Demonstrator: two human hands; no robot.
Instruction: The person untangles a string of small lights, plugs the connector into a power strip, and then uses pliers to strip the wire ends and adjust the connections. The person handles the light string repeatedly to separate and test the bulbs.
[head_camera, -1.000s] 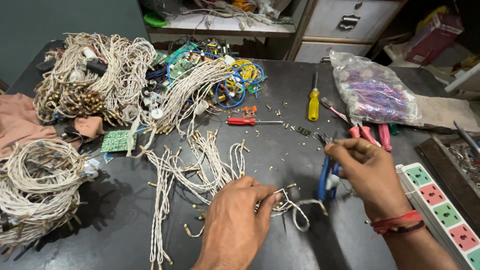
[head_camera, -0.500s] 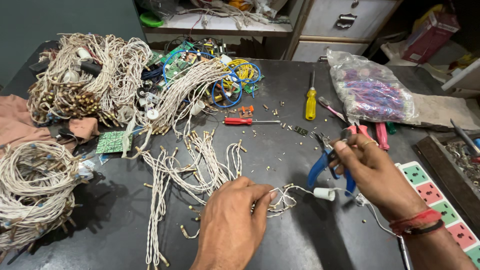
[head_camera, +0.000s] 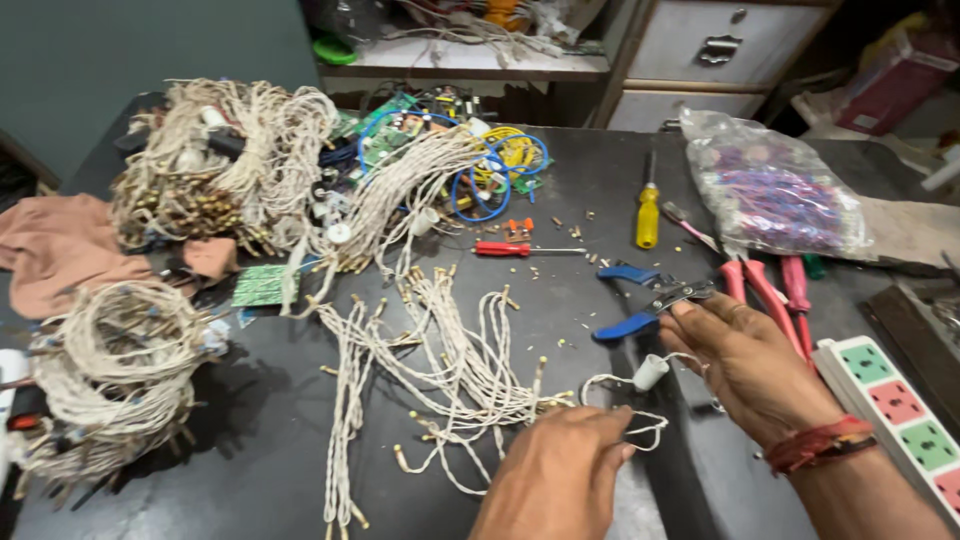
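Note:
My left hand (head_camera: 560, 472) pinches a thin white twisted wire (head_camera: 612, 385) at the table's near edge. The wire loops right to a small white cap (head_camera: 650, 372), and its other end runs under the thumb of my right hand (head_camera: 748, 362), which holds it. Blue-handled pliers (head_camera: 628, 325) lie open on the dark table (head_camera: 600, 190). Their jaws are at my right fingertips; I cannot tell whether the fingers still grip them. Several cut lengths of the same white wire (head_camera: 440, 360) are spread left of my left hand.
Large wire bundles (head_camera: 230, 165) and a wire coil (head_camera: 110, 380) fill the left side, with a brown cloth (head_camera: 50, 250) and green circuit board (head_camera: 262, 285). Further right are a red screwdriver (head_camera: 510, 249), yellow screwdriver (head_camera: 648, 218), plastic bag (head_camera: 775, 195), red-handled pliers (head_camera: 770, 290) and power strip (head_camera: 900, 410).
My right hand has lowered the blue pliers, which now lie flat with handles pointing left. The wire with its white cap has been drawn out between my two hands.

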